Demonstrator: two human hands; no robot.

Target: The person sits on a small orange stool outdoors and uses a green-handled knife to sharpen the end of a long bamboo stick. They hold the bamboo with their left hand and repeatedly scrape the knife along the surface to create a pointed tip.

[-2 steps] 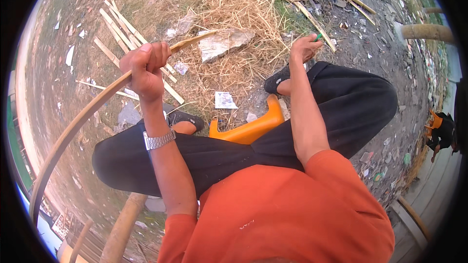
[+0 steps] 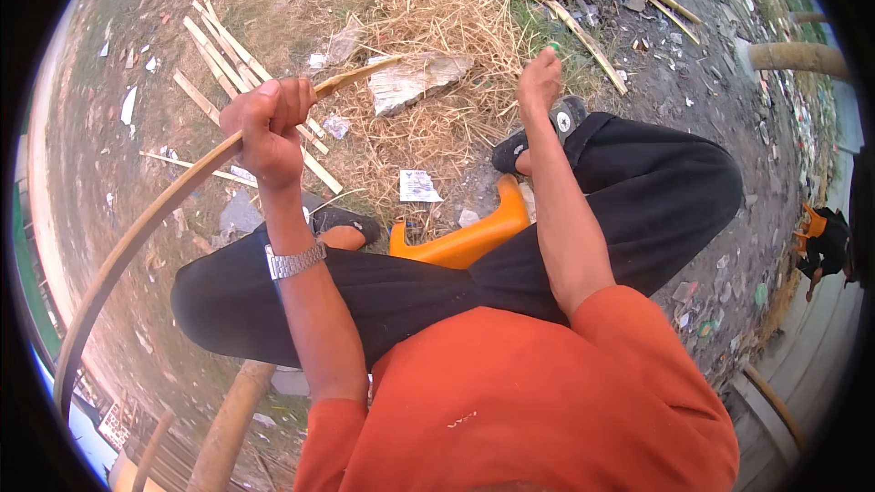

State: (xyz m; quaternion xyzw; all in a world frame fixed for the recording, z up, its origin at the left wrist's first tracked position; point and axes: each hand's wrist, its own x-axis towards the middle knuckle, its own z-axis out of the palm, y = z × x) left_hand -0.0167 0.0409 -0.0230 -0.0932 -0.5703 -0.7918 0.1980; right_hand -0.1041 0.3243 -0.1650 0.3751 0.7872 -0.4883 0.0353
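Observation:
My left hand (image 2: 267, 128) is closed in a fist round a long bamboo strip (image 2: 150, 219). The strip runs from the lower left, through the fist, and its shaved-looking end lies over a flat pale stone (image 2: 419, 82). My right hand (image 2: 540, 82) is raised beyond my right foot, fingers curled closed. A small green tip (image 2: 553, 46) shows just past its knuckles; the rest of what it grips is hidden. Between my feet, an orange plastic stool (image 2: 469, 239) shows under my legs.
Several split bamboo strips (image 2: 232, 59) lie on the ground at the far left. Straw-like shavings (image 2: 456, 5) surround the stone. More bamboo lengths (image 2: 570, 23) lie far right. A thick bamboo pole (image 2: 232, 424) is at lower left. Another person (image 2: 825, 246) is at the right edge.
My right hand has moved left and away from me, toward the shavings, with the green tip. My left hand and the bamboo strip stay nearly in place.

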